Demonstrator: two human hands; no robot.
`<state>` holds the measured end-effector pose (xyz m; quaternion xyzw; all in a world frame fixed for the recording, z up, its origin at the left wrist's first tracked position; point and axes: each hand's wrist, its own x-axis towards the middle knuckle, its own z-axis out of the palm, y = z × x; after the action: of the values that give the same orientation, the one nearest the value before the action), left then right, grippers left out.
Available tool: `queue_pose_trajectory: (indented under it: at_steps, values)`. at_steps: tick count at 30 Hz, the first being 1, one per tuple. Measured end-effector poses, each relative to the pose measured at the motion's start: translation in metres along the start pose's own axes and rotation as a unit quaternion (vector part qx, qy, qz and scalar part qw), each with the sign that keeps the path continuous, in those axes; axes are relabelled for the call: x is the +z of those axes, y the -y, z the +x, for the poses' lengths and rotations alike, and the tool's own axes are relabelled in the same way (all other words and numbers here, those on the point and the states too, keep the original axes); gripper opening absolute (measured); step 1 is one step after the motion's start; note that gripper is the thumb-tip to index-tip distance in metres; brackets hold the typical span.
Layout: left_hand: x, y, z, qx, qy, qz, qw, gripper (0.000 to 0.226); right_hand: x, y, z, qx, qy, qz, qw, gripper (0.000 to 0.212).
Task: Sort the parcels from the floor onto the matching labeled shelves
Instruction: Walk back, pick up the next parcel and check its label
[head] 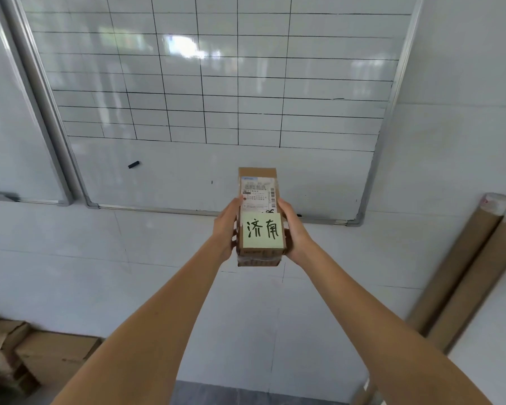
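Note:
I hold a small brown cardboard parcel [257,197] out in front of me at arm's length, in the middle of the head view. A white shipping label covers its upper face and a pale green sticky note [262,230] with two handwritten characters sits on its near end. A second box seems stacked under it. My left hand [227,229] grips the left side and my right hand [294,229] grips the right side. No shelves are in sight.
A large gridded whiteboard [216,83] hangs on the white tiled wall straight ahead, with a second board [18,127] to its left. Cardboard boxes [41,355] lie at the lower left. Two long cardboard tubes [473,273] lean against the wall on the right.

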<state>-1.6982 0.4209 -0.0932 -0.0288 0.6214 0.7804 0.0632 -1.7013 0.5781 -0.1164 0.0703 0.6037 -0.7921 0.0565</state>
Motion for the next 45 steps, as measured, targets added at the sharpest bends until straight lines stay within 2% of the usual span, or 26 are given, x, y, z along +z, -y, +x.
queue_pose_trajectory:
  at_steps: [3, 6, 11, 14, 16, 18, 23, 29, 35, 45]
  values:
    - [0.007, -0.010, 0.000, 0.062, 0.011, 0.021, 0.998, 0.043, 0.001, 0.008, 0.002, -0.019, -0.002, 0.027, 0.999, 0.074]
    - [0.014, -0.023, -0.002, 0.162, 0.017, 0.043, 0.986, 0.031, 0.003, 0.024, -0.001, -0.050, 0.010, 0.032, 0.998, 0.066]
    - [0.025, -0.047, 0.005, 0.244, -0.021, 0.084, 0.966, 0.043, 0.006, 0.057, -0.004, -0.102, 0.035, 0.035, 0.994, 0.060]
    - [0.027, -0.063, 0.009, 0.277, -0.034, 0.083, 0.957, 0.040, 0.009, 0.075, -0.005, -0.108, 0.048, 0.012, 0.993, 0.082]
    - [0.029, -0.071, 0.010, 0.286, -0.049, 0.080, 0.954, 0.041, 0.012, 0.082, -0.003, -0.106, 0.041, 0.006, 0.993, 0.101]
    - [0.031, -0.075, 0.011, 0.285, -0.058, 0.076, 0.954, 0.043, 0.014, 0.085, 0.000, -0.119, 0.033, 0.005, 0.992, 0.106]
    - [0.028, -0.066, 0.012, 0.305, -0.059, 0.101, 0.945, 0.045, 0.010, 0.078, 0.002, -0.127, 0.052, 0.032, 0.990, 0.103]
    - [0.024, -0.059, 0.006, 0.315, -0.065, 0.114, 0.940, 0.043, 0.007, 0.070, 0.010, -0.087, 0.076, 0.083, 0.990, 0.095]
    - [0.018, -0.059, 0.009, 0.303, -0.061, 0.098, 0.946, 0.045, 0.010, 0.068, 0.015, -0.071, 0.095, 0.087, 0.989, 0.095]
    - [0.009, -0.060, 0.011, 0.293, -0.057, 0.092, 0.950, 0.044, 0.020, 0.065, 0.018, -0.094, 0.084, 0.082, 0.989, 0.090]
